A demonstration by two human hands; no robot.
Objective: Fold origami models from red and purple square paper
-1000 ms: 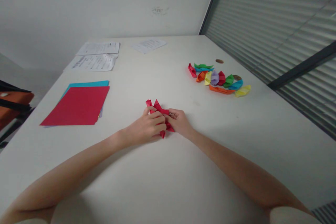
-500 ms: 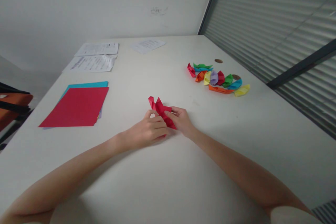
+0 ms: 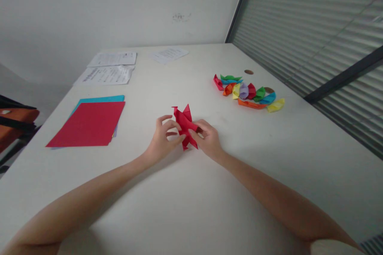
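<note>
A red folded paper piece (image 3: 186, 123) with several pointed flaps is between my two hands, just over the middle of the table. My left hand (image 3: 166, 135) grips its left side, thumb at the lower edge and index finger bent against it, the other fingers curled loosely. On the right side, my right hand (image 3: 208, 137) pinches the paper between thumb and fingers. Points of the folded paper stick out at the top and bottom. Part of its right edge is hidden by my right fingers.
Left on the white table (image 3: 167, 207) lies a stack of coloured paper, a red sheet (image 3: 86, 123) on top. Several folded paper boats (image 3: 251, 92) sit at the right near cable holes. Printed sheets (image 3: 104, 75) lie at the back left; window blinds (image 3: 314, 24) border the right side.
My left hand has shifted left and its fingers have spread from over the paper, showing more of it. The folded paper has turned and its flaps stand out more. My right hand keeps hold.
</note>
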